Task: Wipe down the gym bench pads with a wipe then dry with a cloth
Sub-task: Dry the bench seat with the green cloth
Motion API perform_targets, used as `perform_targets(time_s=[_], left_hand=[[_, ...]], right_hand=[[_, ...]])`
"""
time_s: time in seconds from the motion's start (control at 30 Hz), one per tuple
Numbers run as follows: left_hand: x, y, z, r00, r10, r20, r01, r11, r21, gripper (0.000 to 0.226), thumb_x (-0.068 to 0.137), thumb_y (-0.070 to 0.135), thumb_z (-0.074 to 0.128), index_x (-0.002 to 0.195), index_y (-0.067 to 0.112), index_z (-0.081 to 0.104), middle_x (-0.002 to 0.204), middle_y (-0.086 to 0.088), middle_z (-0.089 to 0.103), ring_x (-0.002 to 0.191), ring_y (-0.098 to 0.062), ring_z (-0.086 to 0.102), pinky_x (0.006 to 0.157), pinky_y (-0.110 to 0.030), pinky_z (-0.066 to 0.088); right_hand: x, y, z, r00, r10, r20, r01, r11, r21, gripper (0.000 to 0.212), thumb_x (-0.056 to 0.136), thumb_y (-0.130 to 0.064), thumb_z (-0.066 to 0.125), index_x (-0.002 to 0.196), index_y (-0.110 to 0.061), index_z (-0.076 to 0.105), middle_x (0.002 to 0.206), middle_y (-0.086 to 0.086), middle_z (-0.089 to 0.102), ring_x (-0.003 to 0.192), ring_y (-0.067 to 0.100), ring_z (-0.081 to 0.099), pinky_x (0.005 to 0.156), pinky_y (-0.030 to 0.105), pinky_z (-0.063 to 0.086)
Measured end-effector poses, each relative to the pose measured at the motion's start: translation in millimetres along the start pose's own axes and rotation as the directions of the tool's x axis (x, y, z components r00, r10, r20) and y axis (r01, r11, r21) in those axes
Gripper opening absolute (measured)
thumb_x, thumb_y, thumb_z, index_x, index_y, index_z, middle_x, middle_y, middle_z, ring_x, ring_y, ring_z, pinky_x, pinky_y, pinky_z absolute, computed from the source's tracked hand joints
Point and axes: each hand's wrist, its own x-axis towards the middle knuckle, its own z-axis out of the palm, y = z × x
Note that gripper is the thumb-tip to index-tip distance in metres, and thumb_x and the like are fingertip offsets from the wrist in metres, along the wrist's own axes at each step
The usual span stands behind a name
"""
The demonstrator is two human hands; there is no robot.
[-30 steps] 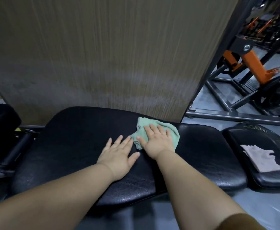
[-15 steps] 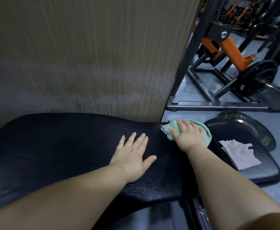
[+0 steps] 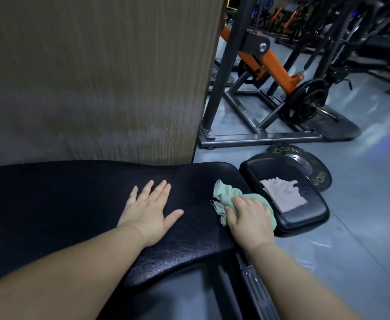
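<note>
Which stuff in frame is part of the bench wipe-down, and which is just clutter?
Job: long bench pad, seat pad, green cloth in right hand, white wipe on seat pad, left hand bracing.
Lying about: weight plate on floor, orange machine, wall panel.

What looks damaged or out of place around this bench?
The long pad looks cracked and wrinkled along its near edge, close to the right hand gripping the green cloth. A weight plate lies on the floor, partly behind the small pad.
</note>
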Motion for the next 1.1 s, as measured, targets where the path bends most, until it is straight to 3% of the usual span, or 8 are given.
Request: perform_targets(time_s=[0.17,0.3,0.47,0.6,0.67,0.77,0.93,1.1], left_hand=[[0.4,14.7,-7.7,1.0,-0.013,0.017,0.013,1.0,0.023,0.079,0.092,0.07,0.007,0.156,0.025,-0.004,0.161,0.012,-0.013,0.147,-0.014,-0.02,0.118,-0.047,-0.015],[12.9,65.5,-13.1,0.98,0.197,-0.01,-0.197,0.978,-0.064,0.072,0.095,0.066,0.011,0.156,0.028,0.0,0.162,0.013,-0.008,0.148,-0.012,-0.017,0.119,-0.043,-0.015],[9.8,95.3,13.0,0.957,0.287,0.037,-0.287,0.958,-0.012,0.074,0.095,0.068,0.011,0.155,0.027,-0.004,0.162,0.012,-0.011,0.148,-0.014,-0.018,0.119,-0.045,-0.012],[10.4,94.2,15.8,0.956,0.295,0.004,-0.295,0.955,0.036,0.076,0.094,0.069,0.011,0.155,0.027,-0.006,0.162,0.012,-0.012,0.148,-0.015,-0.017,0.12,-0.045,-0.01],[11.0,95.8,15.3,0.956,0.294,0.012,-0.294,0.955,0.047,0.076,0.094,0.069,0.011,0.155,0.027,-0.006,0.162,0.013,-0.012,0.148,-0.015,-0.017,0.12,-0.045,-0.01],[11.2,96.8,15.0,0.956,0.293,0.015,-0.294,0.954,0.053,0.076,0.094,0.069,0.011,0.155,0.027,-0.007,0.162,0.012,-0.012,0.148,-0.016,-0.017,0.12,-0.045,-0.01],[12.1,94.6,15.1,0.954,0.3,0.022,-0.3,0.952,0.054,0.076,0.094,0.069,0.012,0.155,0.027,-0.006,0.162,0.012,-0.012,0.148,-0.016,-0.016,0.12,-0.046,-0.01],[13.4,94.4,15.7,0.954,0.298,0.03,-0.3,0.952,0.057,0.077,0.093,0.069,0.01,0.155,0.027,-0.007,0.162,0.012,-0.013,0.148,-0.017,-0.017,0.12,-0.046,-0.01]], right_hand=[[-3.9,8.3,-7.1,0.997,0.074,0.03,-0.078,0.98,0.183,0.034,0.085,-0.043,0.04,0.061,-0.018,0.043,0.059,-0.003,0.045,0.065,0.029,0.053,0.059,0.033,0.032],[25.7,17.6,-43.8,0.899,0.411,0.152,-0.418,0.704,0.573,0.034,0.094,-0.035,0.039,0.069,-0.012,0.049,0.068,0.005,0.051,0.077,0.028,0.047,0.066,0.032,0.029],[56.3,63.8,-85.4,0.758,0.64,-0.123,-0.38,0.586,0.716,0.033,0.097,-0.032,0.04,0.07,-0.014,0.046,0.067,0.0,0.048,0.075,0.025,0.044,0.069,0.031,0.03],[70.9,102.8,-68.6,0.856,0.488,-0.169,-0.376,0.813,0.444,0.035,0.094,-0.043,0.04,0.074,-0.016,0.05,0.081,0.009,0.059,0.08,0.031,0.05,0.071,0.036,0.039],[72.3,119.4,-41.3,0.926,0.368,0.088,-0.377,0.913,0.155,0.047,0.094,-0.053,0.032,0.093,-0.017,0.064,0.112,0.016,0.062,0.101,0.033,0.053,0.087,0.041,0.042],[69.6,130.7,-11.0,0.872,0.358,0.333,-0.386,0.922,0.021,0.059,0.093,-0.054,0.019,0.139,-0.028,0.047,0.152,0.001,0.036,0.139,0.023,0.031,0.114,0.042,0.025],[67.6,119.3,-31.2,0.768,0.635,-0.079,-0.582,0.744,0.329,0.041,0.087,-0.033,0.05,0.125,-0.019,0.058,0.132,0.012,0.053,0.124,0.034,0.044,0.1,0.045,0.036],[41.0,105.3,-23.3,0.888,0.399,0.227,-0.417,0.908,0.036,0.083,0.067,-0.079,0.056,0.132,-0.027,0.048,0.139,0.004,0.039,0.132,0.025,0.036,0.107,0.045,0.033]])
